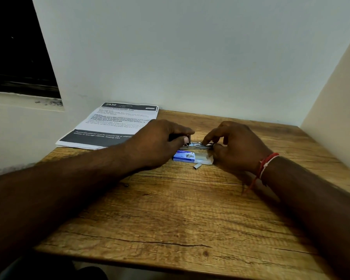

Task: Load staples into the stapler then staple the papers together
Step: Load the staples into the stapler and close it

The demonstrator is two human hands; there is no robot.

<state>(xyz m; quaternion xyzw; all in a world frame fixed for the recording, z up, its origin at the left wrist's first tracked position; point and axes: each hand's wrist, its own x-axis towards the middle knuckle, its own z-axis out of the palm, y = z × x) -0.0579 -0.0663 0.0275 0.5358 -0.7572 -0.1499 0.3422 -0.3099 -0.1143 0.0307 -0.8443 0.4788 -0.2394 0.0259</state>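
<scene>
A stapler [196, 145] lies opened on the wooden table [170, 209], its metal channel showing between my hands. My left hand [160, 142] grips the stapler's dark body at its left end. My right hand [236, 146] pinches at the channel's right end with thumb and forefinger; whether a staple strip sits under the fingertips is hidden. In front of the stapler lies a blue-and-white staple box [185, 156], slid open. A loose strip of staples [197, 166] rests just in front of it. The printed papers [109, 126] lie stacked at the table's far left corner.
White walls close the table in at the back and on the right. A dark window opening [18, 47] is at the upper left. A red thread band [265, 164] circles my right wrist.
</scene>
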